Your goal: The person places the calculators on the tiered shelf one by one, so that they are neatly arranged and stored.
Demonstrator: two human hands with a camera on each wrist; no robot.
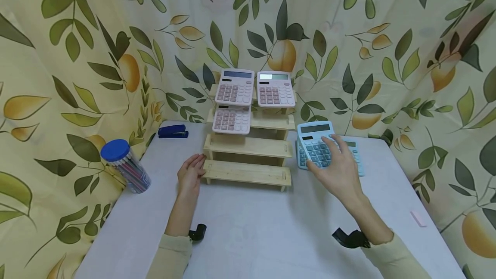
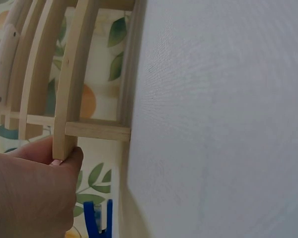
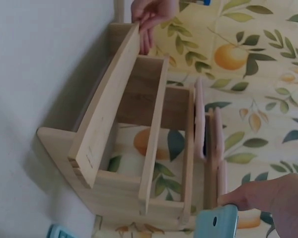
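A stepped wooden rack (image 1: 248, 175) stands mid-table. My left hand (image 1: 190, 173) pinches the left end of its lowest step, which the left wrist view also shows between thumb and fingers (image 2: 75, 161). Two pink calculators (image 1: 234, 89) lean side by side on the top step, and a third pink calculator (image 1: 231, 120) is on the step below, at the left. To the right of the rack, my right hand (image 1: 342, 173) holds a light-blue calculator (image 1: 315, 129) by its edges, tilted up. Another blue calculator (image 1: 355, 158) lies on the table behind it, partly hidden.
A blue stapler (image 1: 172, 131) lies left of the rack. Closer on the left stands a clear tub of pens with a blue lid (image 1: 115, 150). A small pink slip (image 1: 418, 218) is near the table's right edge. Leaf-patterned curtains (image 1: 248, 25) surround the white table (image 1: 248, 236).
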